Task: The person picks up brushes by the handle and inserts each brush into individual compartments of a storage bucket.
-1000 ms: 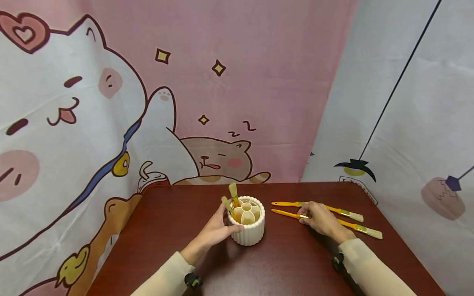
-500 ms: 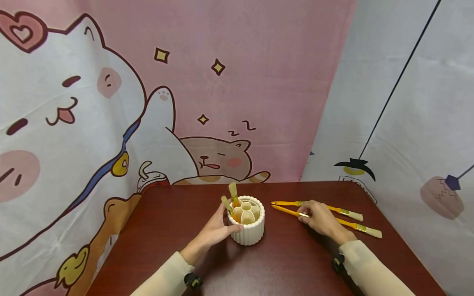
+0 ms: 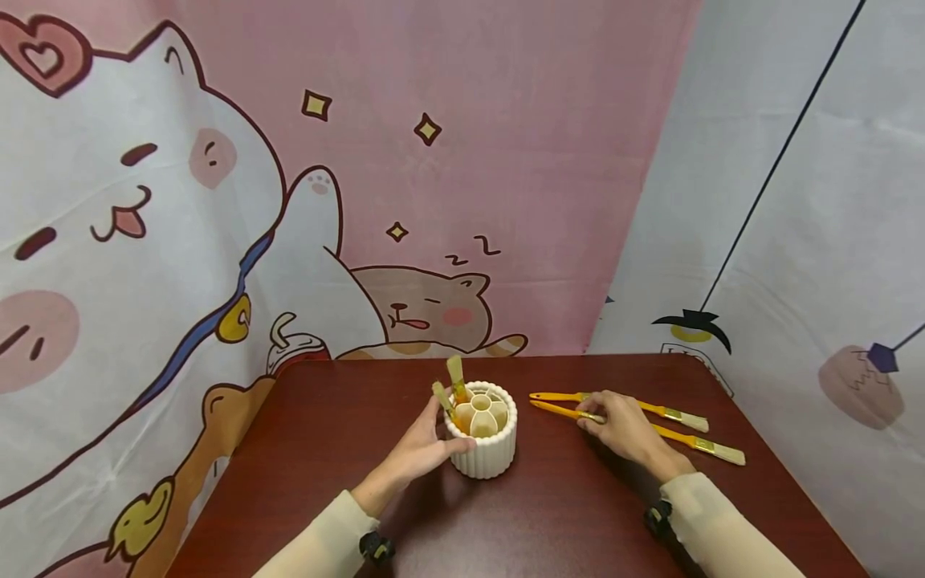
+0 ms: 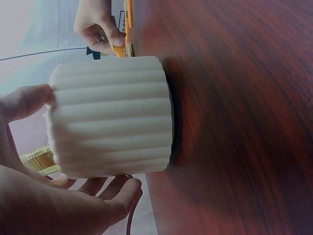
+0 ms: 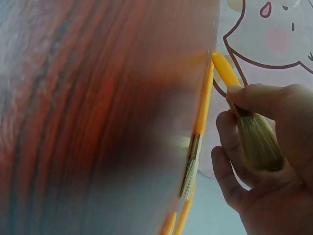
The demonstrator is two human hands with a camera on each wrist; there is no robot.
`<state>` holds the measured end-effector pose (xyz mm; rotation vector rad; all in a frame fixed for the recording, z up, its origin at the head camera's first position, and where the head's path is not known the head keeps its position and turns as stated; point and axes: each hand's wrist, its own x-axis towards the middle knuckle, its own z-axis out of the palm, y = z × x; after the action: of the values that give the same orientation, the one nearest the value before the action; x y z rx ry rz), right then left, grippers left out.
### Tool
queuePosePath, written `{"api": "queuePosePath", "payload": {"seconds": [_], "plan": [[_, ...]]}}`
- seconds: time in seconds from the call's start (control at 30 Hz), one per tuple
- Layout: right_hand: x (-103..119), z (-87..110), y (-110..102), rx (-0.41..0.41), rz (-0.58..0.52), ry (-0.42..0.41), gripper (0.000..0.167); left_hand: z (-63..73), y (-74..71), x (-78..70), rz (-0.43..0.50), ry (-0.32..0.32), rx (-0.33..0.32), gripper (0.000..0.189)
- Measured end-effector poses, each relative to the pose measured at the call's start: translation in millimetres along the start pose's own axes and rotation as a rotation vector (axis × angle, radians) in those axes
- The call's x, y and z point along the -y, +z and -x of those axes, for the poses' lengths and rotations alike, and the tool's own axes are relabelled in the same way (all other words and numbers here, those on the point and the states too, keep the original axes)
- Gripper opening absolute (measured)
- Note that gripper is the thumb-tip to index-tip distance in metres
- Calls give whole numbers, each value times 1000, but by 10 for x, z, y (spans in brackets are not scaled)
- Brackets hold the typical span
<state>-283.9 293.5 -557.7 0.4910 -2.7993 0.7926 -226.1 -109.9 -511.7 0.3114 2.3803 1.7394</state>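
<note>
My left hand [image 3: 421, 446] grips a cream, ribbed round brush holder [image 3: 482, 460], with the thumb on its near side and the fingers round its far left. Petal-shaped compartments surround its central tube. Two brushes [image 3: 456, 377] stand bristles-up in its left compartments. My right hand [image 3: 627, 427] pinches a yellow-handled paintbrush [image 3: 555, 409] near the ferrule. In the right wrist view, that brush's bristles [image 5: 260, 144] lie within the hand and its handle points away from the palm, tilted off the table. Just behind it lies another yellow brush [image 3: 556, 396], partly hidden by the hand.
Right of my right hand, two more yellow paintbrushes [image 3: 686, 420] lie on the dark red-brown table [image 3: 549, 514], bristles to the right. A cartoon-printed cloth [image 3: 549, 201] hangs behind the table and along its sides. Each wrist wears a small black device [image 3: 376, 548].
The brush in my right hand has tilted, its handle end shifting toward the brush behind it. My right hand has moved slightly left. My left hand and the holder stay in place.
</note>
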Motion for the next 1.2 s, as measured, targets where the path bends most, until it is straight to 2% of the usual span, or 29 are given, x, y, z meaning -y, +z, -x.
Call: {"api": "queuePosePath", "payload": {"seconds": [0.33,0.73,1.2], "plan": [[75,-7,-30,-50,-61,11,15,-10,-2,-1,-14,-3,-2,106],[243,15,-81,-155,-95,5,21,-4,4,7,-29,-2,-9,105],[480,50,-183,-177,-146,60,23,2,3,10,-26,-7,-7,103]]}}
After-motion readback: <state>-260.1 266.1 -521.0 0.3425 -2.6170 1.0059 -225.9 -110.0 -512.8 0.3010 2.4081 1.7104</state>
